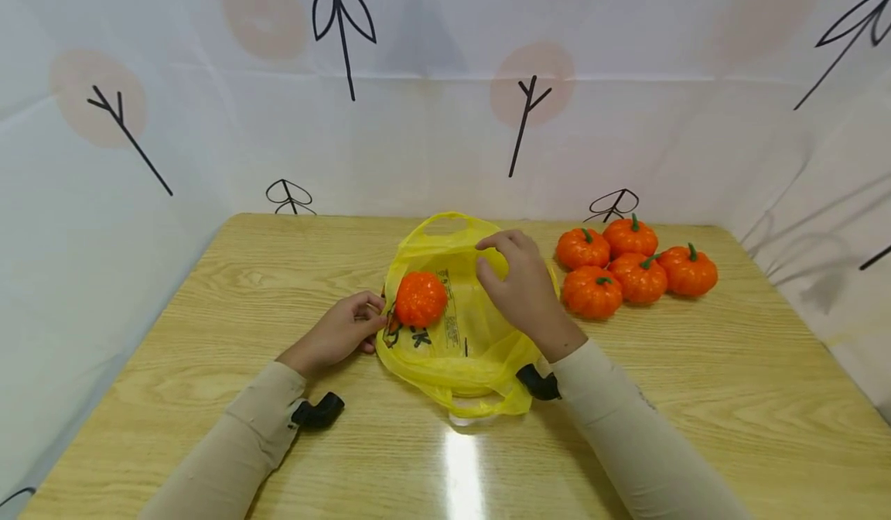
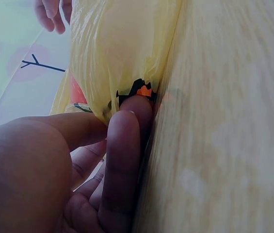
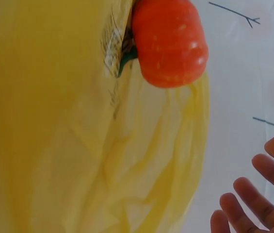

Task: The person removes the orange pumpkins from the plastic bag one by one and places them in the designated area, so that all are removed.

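A yellow plastic bag [image 1: 487, 326] lies spread on the table with its mouth wide. Inside it, toward the left, sits one orange toy pumpkin [image 1: 421, 300], its green stem turned down against the printed plastic in the right wrist view. My left hand [image 1: 341, 328] pinches the bag's left edge between thumb and fingers, close to the tabletop. Over the right part of the bag hovers my right hand [image 1: 522, 288], fingers spread and holding nothing. The right wrist view shows those fingers [image 3: 263, 199] apart from both pumpkin and bag.
Several more orange pumpkins with green stems, one of them here [image 1: 592, 292], stand grouped to the right of the bag. The wooden table [image 1: 230, 311] ends at a white cloth backdrop [image 1: 431, 148] with plant drawings. A black wrist mount [image 1: 318, 411] sticks out from the left sleeve.
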The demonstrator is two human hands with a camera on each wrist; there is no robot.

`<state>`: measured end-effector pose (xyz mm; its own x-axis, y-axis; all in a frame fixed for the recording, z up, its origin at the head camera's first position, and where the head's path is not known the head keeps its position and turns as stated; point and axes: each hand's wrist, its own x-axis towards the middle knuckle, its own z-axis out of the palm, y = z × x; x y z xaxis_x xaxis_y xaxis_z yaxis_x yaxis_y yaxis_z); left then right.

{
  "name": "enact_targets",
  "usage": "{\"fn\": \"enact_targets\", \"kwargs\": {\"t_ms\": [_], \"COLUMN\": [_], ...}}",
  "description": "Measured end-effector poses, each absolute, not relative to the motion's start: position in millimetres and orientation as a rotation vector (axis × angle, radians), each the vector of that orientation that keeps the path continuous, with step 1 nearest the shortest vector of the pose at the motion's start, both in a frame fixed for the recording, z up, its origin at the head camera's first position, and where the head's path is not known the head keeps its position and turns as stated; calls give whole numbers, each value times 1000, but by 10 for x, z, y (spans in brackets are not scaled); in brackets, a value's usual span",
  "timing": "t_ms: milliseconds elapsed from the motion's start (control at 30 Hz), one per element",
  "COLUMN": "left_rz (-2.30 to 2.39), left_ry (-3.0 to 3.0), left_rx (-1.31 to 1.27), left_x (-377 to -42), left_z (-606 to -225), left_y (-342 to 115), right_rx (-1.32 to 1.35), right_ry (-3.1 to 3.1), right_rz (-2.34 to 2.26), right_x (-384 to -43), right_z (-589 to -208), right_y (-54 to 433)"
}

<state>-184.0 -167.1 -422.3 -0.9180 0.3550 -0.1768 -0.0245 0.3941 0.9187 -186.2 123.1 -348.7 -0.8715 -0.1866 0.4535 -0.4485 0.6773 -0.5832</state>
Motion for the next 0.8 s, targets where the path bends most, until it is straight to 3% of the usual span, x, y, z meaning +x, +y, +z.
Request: {"fn": "enact_targets", "kwargs": {"t_ms": [800], "left_rz": [1551], "left_ry": [2299], "left_rx": [295], "left_x": [-1838], "left_z": [-4220], "left_y": [-1671], "right_rx": [1000], "right_ry": [-2902], "right_rz": [827], "right_x": [-1707], "right_z": [-3719], "right_y": [933]}}
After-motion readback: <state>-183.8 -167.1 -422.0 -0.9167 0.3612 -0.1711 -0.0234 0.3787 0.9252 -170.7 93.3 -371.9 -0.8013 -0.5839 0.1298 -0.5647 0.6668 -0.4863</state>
